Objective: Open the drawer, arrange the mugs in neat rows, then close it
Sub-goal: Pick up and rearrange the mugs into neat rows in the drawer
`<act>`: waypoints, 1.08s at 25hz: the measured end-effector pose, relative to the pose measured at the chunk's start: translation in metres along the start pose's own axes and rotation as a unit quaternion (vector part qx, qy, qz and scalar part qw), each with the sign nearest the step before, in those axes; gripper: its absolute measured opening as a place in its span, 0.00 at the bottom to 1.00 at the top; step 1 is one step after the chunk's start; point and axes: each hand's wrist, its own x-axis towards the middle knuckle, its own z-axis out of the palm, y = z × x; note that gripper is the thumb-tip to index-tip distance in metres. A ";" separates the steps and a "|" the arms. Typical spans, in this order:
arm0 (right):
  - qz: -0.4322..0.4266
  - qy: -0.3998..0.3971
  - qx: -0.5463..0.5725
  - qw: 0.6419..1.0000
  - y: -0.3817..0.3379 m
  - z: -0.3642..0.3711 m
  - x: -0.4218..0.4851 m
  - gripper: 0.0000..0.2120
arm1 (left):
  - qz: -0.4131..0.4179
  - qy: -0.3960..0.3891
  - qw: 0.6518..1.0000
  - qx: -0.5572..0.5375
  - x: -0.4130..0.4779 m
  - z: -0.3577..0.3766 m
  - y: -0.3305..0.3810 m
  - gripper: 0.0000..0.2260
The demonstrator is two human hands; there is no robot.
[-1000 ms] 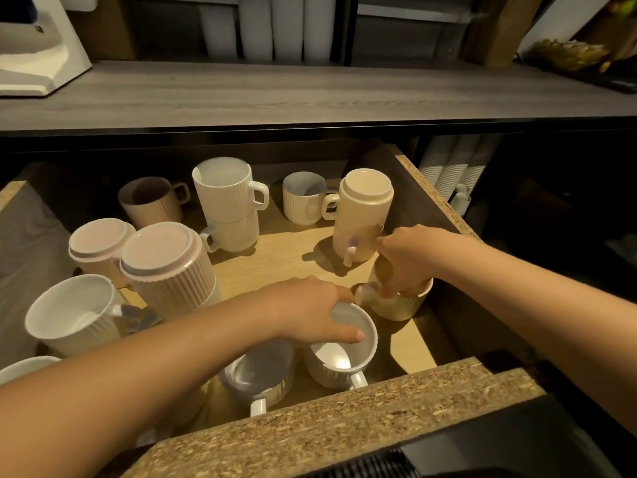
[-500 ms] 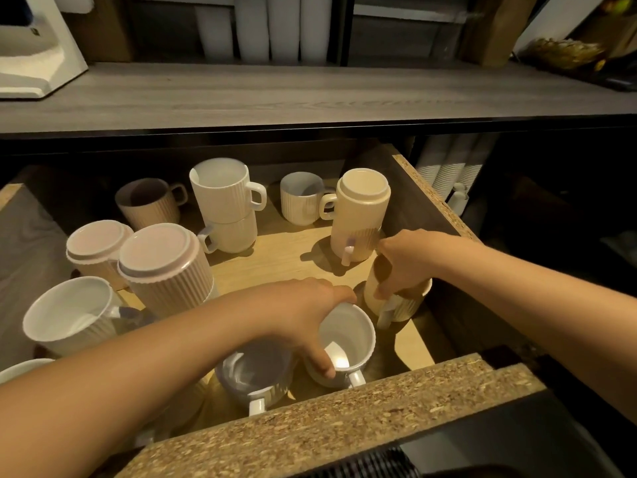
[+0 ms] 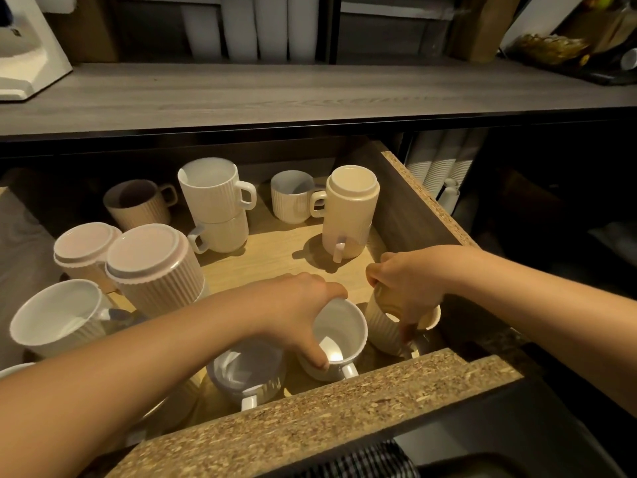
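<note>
The pale wooden drawer with raw chipboard edges [image 3: 427, 194] stands pulled out, so the step in hand is the arranging. The left hand [image 3: 296, 312] grasps the rim of a white ribbed ceramic mug [image 3: 339, 334] near the drawer's front edge, fingers hooked over the lip and thumb outside. The right hand [image 3: 408, 288] is clamped over the top of a cream ribbed mug [image 3: 386, 331], which sits tilted in the drawer's front right corner, just beside the white one; whether its base touches the drawer floor is hard to tell.

A pale grey ribbed mug [image 3: 246, 374] stands at the drawer's front, left of the white mug. Toward the drawer's back are a white stacked pair of mugs [image 3: 215, 208] and a cream upturned stacked pair [image 3: 348, 212], with more mugs scattered along the left side.

Next, it seems, both held mugs need setting upright, side by side along the drawer's front, handles turned alike.

Above the drawer runs a grey wood-grain bench [image 3: 310, 91]; the room is dim, lit warmly from above.
</note>
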 end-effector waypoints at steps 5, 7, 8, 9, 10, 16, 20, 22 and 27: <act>0.010 -0.015 -0.002 1.000 0.001 0.004 -0.003 0.36 | -0.002 -0.007 1.000 0.012 0.000 0.000 0.001 0.35; 0.014 -0.015 0.000 1.000 0.001 0.005 -0.004 0.35 | -0.003 -0.009 1.000 0.009 -0.001 0.000 0.002 0.35; 0.015 -0.016 0.000 1.000 0.001 0.004 -0.005 0.35 | -0.003 -0.012 1.000 0.005 -0.001 -0.001 0.002 0.35; 0.017 -0.017 0.002 1.000 0.000 0.003 -0.007 0.35 | -0.005 -0.017 1.000 -0.002 -0.002 -0.001 0.002 0.35; 0.017 -0.015 0.006 1.000 0.000 0.001 -0.008 0.35 | -0.006 -0.024 1.000 -0.009 -0.003 -0.002 0.002 0.35; -0.025 0.108 0.038 0.993 -0.013 -0.026 -0.011 0.26 | -0.023 -0.019 0.999 0.022 -0.014 -0.016 0.000 0.30; -0.075 0.147 0.039 0.985 -0.039 -0.055 -0.007 0.21 | -0.050 0.031 0.997 0.046 -0.043 -0.033 -0.013 0.27; -0.090 0.161 0.043 0.982 -0.055 -0.068 0.000 0.21 | -0.076 0.062 0.994 0.044 -0.064 -0.041 -0.023 0.27; -0.133 0.199 0.046 0.970 -0.093 -0.096 0.017 0.22 | -0.147 0.145 0.978 0.037 -0.114 -0.059 -0.056 0.27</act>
